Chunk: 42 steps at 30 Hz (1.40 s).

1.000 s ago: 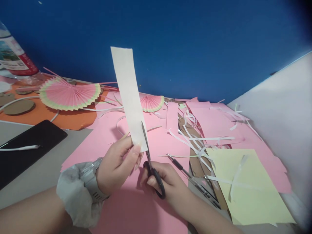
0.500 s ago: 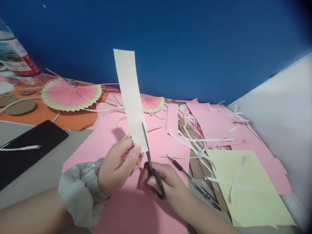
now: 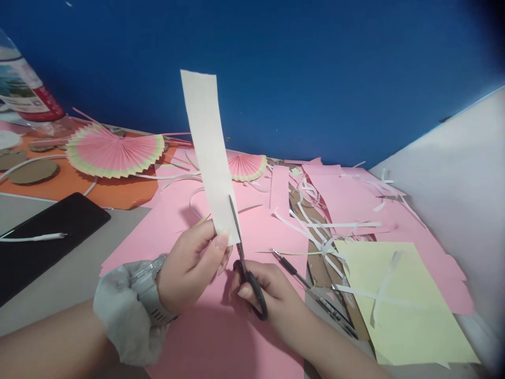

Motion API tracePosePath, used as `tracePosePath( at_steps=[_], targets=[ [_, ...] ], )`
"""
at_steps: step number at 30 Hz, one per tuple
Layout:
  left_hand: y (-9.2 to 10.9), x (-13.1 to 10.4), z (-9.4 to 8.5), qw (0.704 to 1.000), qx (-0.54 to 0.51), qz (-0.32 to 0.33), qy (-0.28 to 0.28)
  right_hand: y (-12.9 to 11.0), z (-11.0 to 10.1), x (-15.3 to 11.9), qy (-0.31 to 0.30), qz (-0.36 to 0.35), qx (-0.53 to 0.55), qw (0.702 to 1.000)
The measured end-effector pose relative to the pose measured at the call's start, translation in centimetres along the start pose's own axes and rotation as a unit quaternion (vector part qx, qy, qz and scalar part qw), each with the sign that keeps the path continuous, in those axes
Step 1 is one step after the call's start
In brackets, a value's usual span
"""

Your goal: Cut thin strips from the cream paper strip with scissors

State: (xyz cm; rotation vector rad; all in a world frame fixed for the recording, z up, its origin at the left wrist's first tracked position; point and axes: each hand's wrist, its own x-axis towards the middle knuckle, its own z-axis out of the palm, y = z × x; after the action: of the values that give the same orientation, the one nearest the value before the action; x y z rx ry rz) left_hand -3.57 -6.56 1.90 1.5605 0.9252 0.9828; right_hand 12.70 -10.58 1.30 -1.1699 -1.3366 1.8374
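Observation:
A long cream-white paper strip (image 3: 207, 142) stands nearly upright, leaning a little left at its top. My left hand (image 3: 195, 263) pinches its lower end between thumb and fingers. With my right hand (image 3: 266, 295) I grip black-handled scissors (image 3: 250, 279), fingers in the loops. The narrow blades point up and lie along the strip's lower right edge, one blade in front of the paper. How far the blades are parted is hard to make out. Beneath both hands lies a large pink sheet (image 3: 232, 337).
Two pleated pink fans, one (image 3: 114, 150) on orange paper (image 3: 118, 200), stand at the back. A phone (image 3: 51, 237) and cable lie left, behind them a bottle (image 3: 29, 89). To the right are a pen (image 3: 286, 261), white paper scraps (image 3: 327, 245) and a pale yellow sheet (image 3: 414, 337).
The strip's top has risen slightly and shifted a little left. Both hands and the scissors stay almost in place; the camera view has shifted slightly.

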Motion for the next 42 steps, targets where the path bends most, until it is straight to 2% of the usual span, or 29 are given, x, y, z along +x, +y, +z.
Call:
tracePosePath(
  at_steps=[11, 14, 17, 21, 24, 30, 38, 42],
  targets=[
    [-0.3, -0.1, 0.0, 0.999, -0.033, -0.027, 0.0, 0.1, 0.0, 0.0, 0.003, -0.005, 0.01, 1.0],
    [-0.2, 0.0, -0.2, 0.999, -0.041, -0.012, 0.011, 0.1, 0.0, 0.0, 0.002, -0.002, 0.013, 1.0],
    [0.1, 0.3, -0.3, 0.996, -0.058, 0.022, 0.059, -0.2, 0.1, 0.0, -0.005, 0.008, 0.002, 1.0],
    [0.2, 0.6, -0.3, 0.989, -0.04, 0.015, 0.138, -1.0, 0.2, 0.0, -0.014, 0.012, -0.037, 0.999],
    [-0.2, 0.5, -0.3, 0.985, -0.012, 0.028, 0.173, -1.3, 0.2, -0.1, -0.012, 0.018, -0.05, 0.999],
    [-0.4, 0.4, -0.5, 0.985, 0.025, 0.047, 0.164, -1.1, 0.2, -0.1, -0.024, 0.037, -0.031, 0.999],
    [-0.2, 0.2, -0.5, 0.984, 0.044, 0.021, 0.169, -0.6, 0.4, -0.1, -0.028, 0.038, 0.016, 0.999],
    [-0.2, 0.3, -0.4, 0.985, 0.041, 0.024, 0.168, -0.5, 0.3, -0.1, -0.027, 0.036, 0.007, 0.999]
  ],
)
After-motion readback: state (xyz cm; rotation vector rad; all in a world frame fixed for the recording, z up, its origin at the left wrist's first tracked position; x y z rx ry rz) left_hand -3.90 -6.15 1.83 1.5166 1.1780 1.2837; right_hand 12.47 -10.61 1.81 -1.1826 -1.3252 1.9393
